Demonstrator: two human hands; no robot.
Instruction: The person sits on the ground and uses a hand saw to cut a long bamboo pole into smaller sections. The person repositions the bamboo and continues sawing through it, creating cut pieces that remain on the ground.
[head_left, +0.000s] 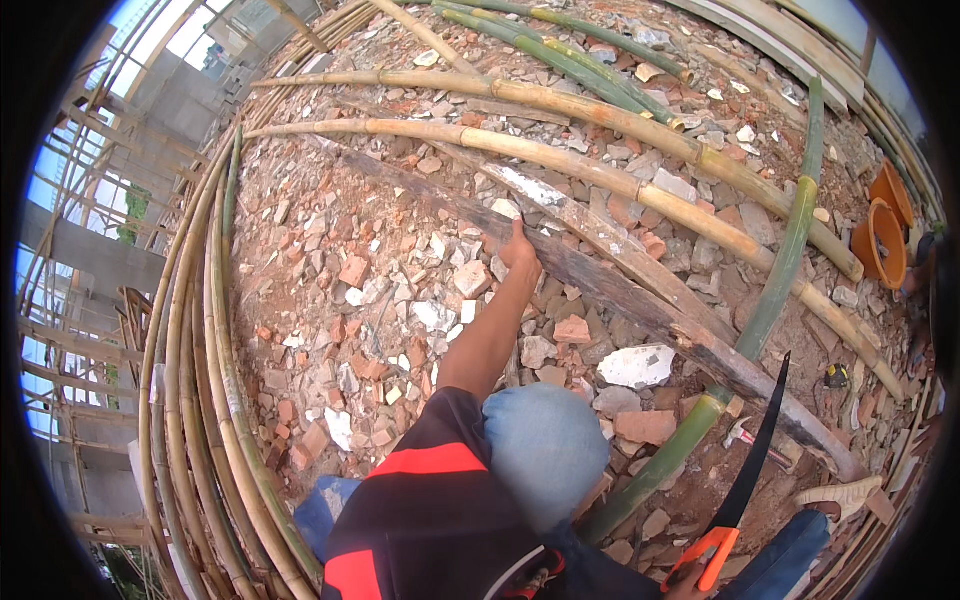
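Observation:
My left hand (519, 251) grips the near edge of a dark, weathered wooden plank (600, 289), thumb up, its other fingers mostly hidden. The plank runs diagonally over rubble and crosses a green bamboo pole (776, 274). At the bottom right, my right hand (684, 583) is partly cut off by the picture's rim. It is closed around the orange handle of a handsaw (750, 457). The saw's dark blade points up, near the plank's right end and apart from my left hand. My shoe (840, 492) is beside that plank end; whether it touches is unclear.
A claw hammer (757, 441) and a tape measure (835, 375) lie on the ground near the plank. Long yellow bamboo poles (570, 161) cross beyond it, and more bamboo (199, 390) is stacked left. Orange buckets (879, 244) stand right. Broken brick (645, 426) covers the uneven ground.

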